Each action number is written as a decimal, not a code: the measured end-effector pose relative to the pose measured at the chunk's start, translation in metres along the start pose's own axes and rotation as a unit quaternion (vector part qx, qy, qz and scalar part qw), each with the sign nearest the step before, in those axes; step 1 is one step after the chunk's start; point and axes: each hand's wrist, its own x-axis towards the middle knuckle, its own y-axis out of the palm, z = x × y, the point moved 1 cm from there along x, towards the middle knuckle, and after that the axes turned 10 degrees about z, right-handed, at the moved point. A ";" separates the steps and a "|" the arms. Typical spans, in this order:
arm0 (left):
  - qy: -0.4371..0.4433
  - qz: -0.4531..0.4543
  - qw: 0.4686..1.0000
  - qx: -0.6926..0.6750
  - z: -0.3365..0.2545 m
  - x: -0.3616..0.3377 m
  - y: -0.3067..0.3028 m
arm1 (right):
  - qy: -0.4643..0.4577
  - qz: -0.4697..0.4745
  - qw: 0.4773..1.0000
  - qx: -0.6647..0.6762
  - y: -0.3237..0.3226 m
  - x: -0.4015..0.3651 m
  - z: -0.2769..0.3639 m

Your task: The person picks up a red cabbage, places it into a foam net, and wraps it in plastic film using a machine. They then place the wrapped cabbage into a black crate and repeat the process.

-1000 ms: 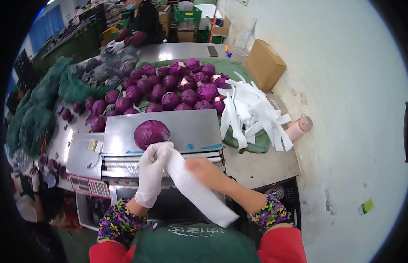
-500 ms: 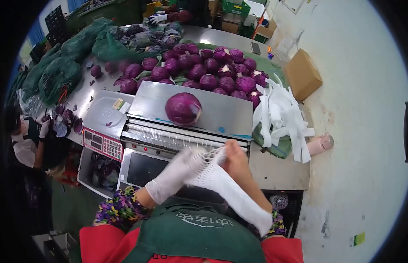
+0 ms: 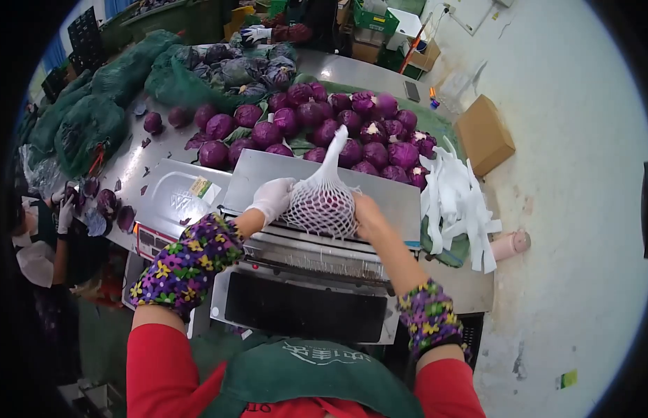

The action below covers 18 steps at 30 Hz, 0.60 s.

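A purple cabbage (image 3: pixel 327 209) sits on the metal top of the wrapping machine (image 3: pixel 251 171), covered by a white foam net (image 3: pixel 329 182) whose narrow end points away from me. My left hand (image 3: pixel 274 198), in a white glove, grips the net's left edge. My bare right hand (image 3: pixel 368 217) holds its right edge, with the fingertips partly hidden by the net and cabbage.
Loose purple cabbages (image 3: pixel 287 122) lie behind the machine. White foam nets (image 3: pixel 453 202) hang at the right near a pink bottle (image 3: pixel 511 245) and cardboard box (image 3: pixel 484 134). Left are a scale (image 3: pixel 178 191), green mesh sacks (image 3: pixel 90 132) and a co-worker (image 3: pixel 42 240).
Both hands have moved forward from near my body to the cabbage. The net, earlier stretched between them and hanging toward me, now covers the cabbage.
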 end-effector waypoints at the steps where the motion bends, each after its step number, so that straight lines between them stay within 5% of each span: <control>1: 0.002 -0.001 1.000 -0.005 0.000 -0.002 0.005 | -0.068 -0.018 0.998 -0.004 -0.004 -0.004 -0.010; 3: 0.044 -0.006 0.939 -0.340 -0.021 -0.013 0.001 | -0.185 -0.049 0.981 -0.011 0.025 -0.047 0.008; 5: -0.102 0.137 0.749 -0.640 -0.082 -0.053 -0.038 | -0.217 -0.053 0.972 -0.074 0.027 -0.079 0.001; 6: -0.108 0.140 0.746 -0.642 -0.084 -0.064 -0.039 | -0.239 -0.066 0.960 -0.129 0.063 -0.114 0.034; 8: -0.059 0.195 0.511 -0.835 -0.091 -0.094 -0.029 | -0.220 0.032 0.967 -0.126 0.054 -0.142 0.031; 11: -0.049 0.195 0.452 -0.869 -0.114 -0.141 -0.030 | -0.169 0.034 0.956 -0.238 0.053 -0.165 0.015; 12: -0.125 0.181 0.456 -0.862 -0.100 -0.157 -0.010 | -0.136 -0.001 0.941 -0.310 0.056 -0.171 0.005; 14: 0.044 0.210 0.394 -0.894 -0.066 -0.174 0.031 | -0.025 0.012 0.999 -0.045 0.084 -0.190 -0.033; 16: -0.194 0.096 0.529 -0.820 -0.109 -0.183 0.007 | 0.225 0.022 0.926 0.301 0.102 -0.213 -0.031; 18: -0.093 -0.019 0.779 -0.620 -0.102 -0.176 0.006 | 0.190 0.142 0.881 0.410 0.085 -0.203 -0.044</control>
